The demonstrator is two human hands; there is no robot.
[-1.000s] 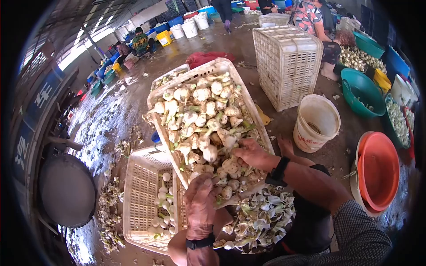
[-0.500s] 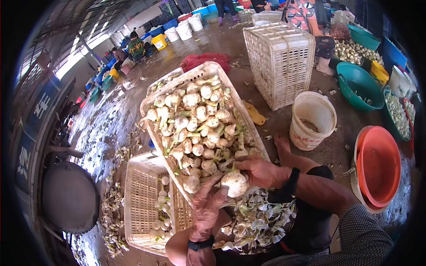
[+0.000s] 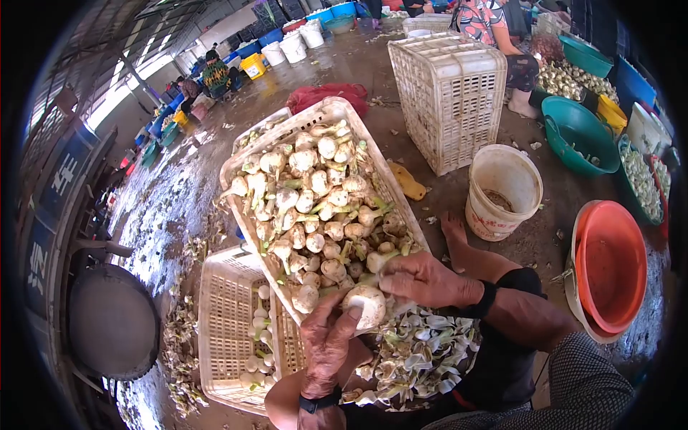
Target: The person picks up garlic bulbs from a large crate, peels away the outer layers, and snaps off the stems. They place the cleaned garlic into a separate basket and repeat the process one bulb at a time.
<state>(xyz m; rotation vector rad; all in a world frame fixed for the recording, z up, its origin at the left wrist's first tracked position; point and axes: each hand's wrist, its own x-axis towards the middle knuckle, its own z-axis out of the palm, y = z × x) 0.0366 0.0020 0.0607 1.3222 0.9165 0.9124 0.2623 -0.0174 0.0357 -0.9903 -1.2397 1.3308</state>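
Observation:
Between my hands, at the near edge of a tilted white crate (image 3: 231, 188), is a large garlic bulb (image 3: 364, 307) with part of its surface white and bare. My left hand (image 3: 326, 344) is closed round the bulb's left side, thumb on its face. The fingers of my right hand (image 3: 423, 281) are pinched together at its upper right, by the stem; a piece of skin may be between them, too small to tell. Many garlic bulbs (image 3: 315, 208) with short stems fill the crate. Loose peeled skins (image 3: 423, 351) lie below my hands.
A lower crate (image 3: 228, 330) holds whiter bulbs at the left. To the right stand a white bucket (image 3: 504, 193), a tall crate stack (image 3: 459, 100), a red basin (image 3: 611, 265) and a green basin (image 3: 580, 136). A co-worker (image 3: 494, 36) sits behind the stack.
The bulb has moved slightly left and turned, now showing a bare white face. My right hand has moved up a little on it, its fingers more drawn together. The view has shifted slightly.

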